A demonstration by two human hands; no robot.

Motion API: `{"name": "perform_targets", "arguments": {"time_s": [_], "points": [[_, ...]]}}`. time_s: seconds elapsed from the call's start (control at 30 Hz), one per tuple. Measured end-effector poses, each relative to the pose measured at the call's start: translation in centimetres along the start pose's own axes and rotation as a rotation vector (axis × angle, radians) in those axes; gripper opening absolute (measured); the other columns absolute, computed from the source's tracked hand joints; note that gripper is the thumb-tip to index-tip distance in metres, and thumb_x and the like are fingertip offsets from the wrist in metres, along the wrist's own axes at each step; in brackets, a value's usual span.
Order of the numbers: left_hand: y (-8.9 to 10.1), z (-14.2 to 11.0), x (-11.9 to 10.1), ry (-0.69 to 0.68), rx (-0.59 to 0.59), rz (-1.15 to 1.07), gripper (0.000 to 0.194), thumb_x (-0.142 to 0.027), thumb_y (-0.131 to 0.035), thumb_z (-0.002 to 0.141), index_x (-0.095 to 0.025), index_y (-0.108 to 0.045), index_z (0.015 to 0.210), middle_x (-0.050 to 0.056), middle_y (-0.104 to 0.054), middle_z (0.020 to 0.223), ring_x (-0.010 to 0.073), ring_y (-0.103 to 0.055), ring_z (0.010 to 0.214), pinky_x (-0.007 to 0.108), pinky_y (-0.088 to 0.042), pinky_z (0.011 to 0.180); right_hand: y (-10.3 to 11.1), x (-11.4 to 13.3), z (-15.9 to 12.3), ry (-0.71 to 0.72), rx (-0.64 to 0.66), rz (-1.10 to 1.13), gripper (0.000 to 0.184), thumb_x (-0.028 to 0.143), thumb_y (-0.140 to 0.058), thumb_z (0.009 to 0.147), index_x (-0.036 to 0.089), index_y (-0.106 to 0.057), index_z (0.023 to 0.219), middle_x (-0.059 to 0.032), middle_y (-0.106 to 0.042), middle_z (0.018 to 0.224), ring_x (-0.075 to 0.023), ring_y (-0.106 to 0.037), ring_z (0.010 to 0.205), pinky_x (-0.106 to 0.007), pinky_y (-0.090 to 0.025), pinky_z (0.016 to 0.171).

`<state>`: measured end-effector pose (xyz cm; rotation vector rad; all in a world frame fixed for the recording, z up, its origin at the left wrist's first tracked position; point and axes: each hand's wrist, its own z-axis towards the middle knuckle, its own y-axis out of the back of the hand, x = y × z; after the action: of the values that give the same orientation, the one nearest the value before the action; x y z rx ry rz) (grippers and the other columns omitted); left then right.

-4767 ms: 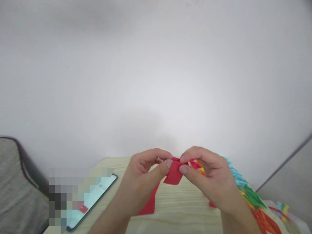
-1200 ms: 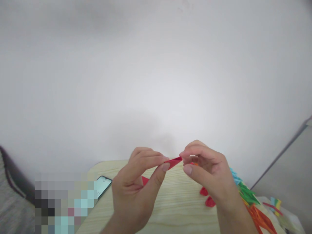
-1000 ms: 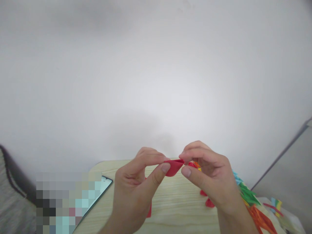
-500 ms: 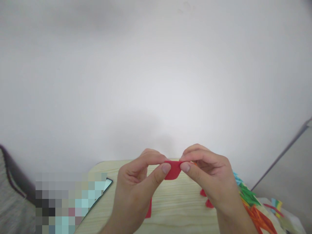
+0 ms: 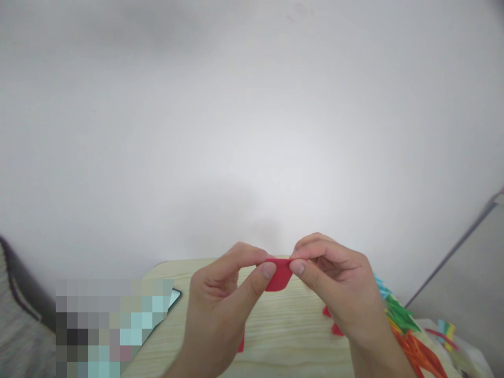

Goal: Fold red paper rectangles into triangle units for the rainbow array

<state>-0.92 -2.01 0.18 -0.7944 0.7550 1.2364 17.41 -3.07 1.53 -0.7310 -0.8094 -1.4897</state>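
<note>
Between both hands, above the table, is a small piece of red paper, its upper edge straight and its lower edge rounded. My left hand pinches its left end between thumb and forefinger. On the right end, my right hand grips it the same way, thumb toward me. Below, part of another red piece shows beside my left wrist, mostly hidden. Small crumpled red pieces lie on the table by my right wrist.
The pale wood-grain table stands against a white wall. A phone, mostly blurred out, lies at the left. Colourful paper pieces, blue, green, yellow and orange, line the right edge. Grey fabric is at far left.
My right thumb has shifted slightly left along the red paper. Otherwise both hands keep nearly the same pinch and position.
</note>
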Motion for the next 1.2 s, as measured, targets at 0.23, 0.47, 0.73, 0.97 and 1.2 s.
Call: {"name": "perform_targets", "arguments": {"time_s": [0.23, 0.47, 0.73, 0.97, 1.2], "points": [[-0.3, 0.2, -0.2, -0.032, -0.04, 0.068, 0.006, -0.026, -0.077, 0.087, -0.021, -0.079, 0.087, 0.003, -0.074, 0.079, 0.0189, -0.068, 0.077, 0.029, -0.051, 0.067, -0.2, -0.1, -0.1, 0.007, -0.032, -0.047, 0.007, 0.029, -0.076, 0.092, 0.025, -0.075, 0.086, -0.0029, -0.068, 0.088, -0.0178, -0.063, 0.082, -0.032, -0.05, 0.072], [0.4, 0.4, 0.5, -0.085, 0.024, 0.162, 0.003, -0.023, -0.074, 0.089, -0.021, -0.076, 0.088, 0.003, -0.072, 0.082, 0.0177, -0.065, 0.078, 0.028, -0.049, 0.067, -0.1, 0.1, 0.2, -0.022, -0.021, -0.097, 0.01, 0.031, -0.075, 0.092, 0.024, -0.074, 0.086, -0.003, -0.068, 0.087, -0.0184, -0.064, 0.083, -0.032, -0.05, 0.071], [0.3, 0.7, 1.1, 0.035, -0.006, -0.012, 0.004, -0.023, -0.076, 0.088, -0.02, -0.077, 0.086, 0.002, -0.072, 0.084, 0.0158, -0.064, 0.078, 0.027, -0.051, 0.072, -0.4, -0.6, 0.3, -0.052, 0.094, -0.034, 0.011, 0.034, -0.072, 0.094, 0.024, -0.076, 0.092, -0.0038, -0.071, 0.095, -0.0193, -0.066, 0.088, -0.034, -0.052, 0.08], [0.0, 0.8, 1.5, 0.074, 0.001, -0.093, 0.003, -0.022, -0.077, 0.088, -0.02, -0.078, 0.085, 0.002, -0.074, 0.084, 0.0149, -0.064, 0.079, 0.026, -0.052, 0.075, -0.4, -1.0, 0.4, -0.047, 0.046, -0.127, 0.023, 0.038, -0.073, 0.094, 0.022, -0.072, 0.078, -0.0024, -0.069, 0.084, -0.0177, -0.063, 0.079, -0.033, -0.048, 0.074], [0.4, 1.1, 2.2, 0.13, -0.083, -0.215, 0.004, -0.022, -0.08, 0.084, -0.019, -0.078, 0.086, 0.003, -0.076, 0.086, 0.0155, -0.065, 0.079, 0.026, -0.052, 0.072, -0.4, -1.3, 0.7, -0.069, 0.147, -0.053, 0.018, 0.037, -0.07, 0.096, 0.023, -0.077, 0.089, -0.0042, -0.073, 0.095, -0.0194, -0.067, 0.088, -0.034, -0.05, 0.08]]}}
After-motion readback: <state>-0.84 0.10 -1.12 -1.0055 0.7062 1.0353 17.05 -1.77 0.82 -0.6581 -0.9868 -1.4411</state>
